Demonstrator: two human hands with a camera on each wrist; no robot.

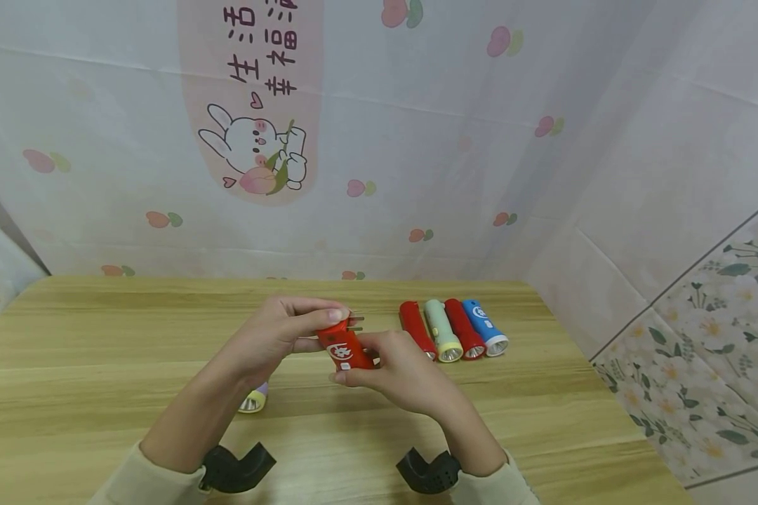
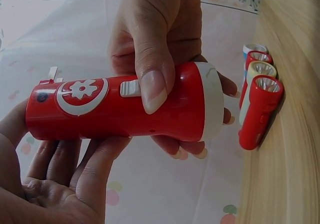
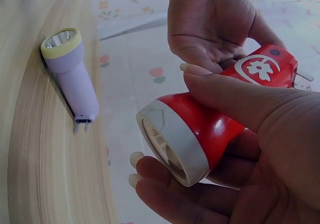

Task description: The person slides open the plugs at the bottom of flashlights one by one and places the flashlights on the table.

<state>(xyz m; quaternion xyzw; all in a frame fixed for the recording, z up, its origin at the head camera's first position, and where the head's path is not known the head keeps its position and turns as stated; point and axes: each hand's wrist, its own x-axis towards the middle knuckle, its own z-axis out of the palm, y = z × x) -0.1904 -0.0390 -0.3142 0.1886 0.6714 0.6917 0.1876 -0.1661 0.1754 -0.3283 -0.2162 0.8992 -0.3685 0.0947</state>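
Observation:
Both hands hold a red flashlight [image 1: 344, 349] with a white rim and a white flower emblem, raised over the table. My left hand [image 1: 278, 330] pinches its tail end, where two metal plug prongs [image 1: 356, 329] stick out. Around the head end, my right hand [image 1: 399, 368] curls its fingers, and the thumb [image 2: 154, 92] lies beside the white slide switch [image 2: 130, 88]. The lens [image 3: 162, 145] shows unlit in the right wrist view. On the table below the left forearm lies a lavender flashlight [image 3: 77, 87] with a yellow rim, partly hidden in the head view.
To the right, a row of flashlights lies side by side: a red one [image 1: 417, 328], a pale green one [image 1: 441, 326], another red one [image 1: 463, 330] and a blue one [image 1: 483, 324]. A printed curtain [image 1: 366, 140] hangs behind the wooden table [image 1: 133, 337].

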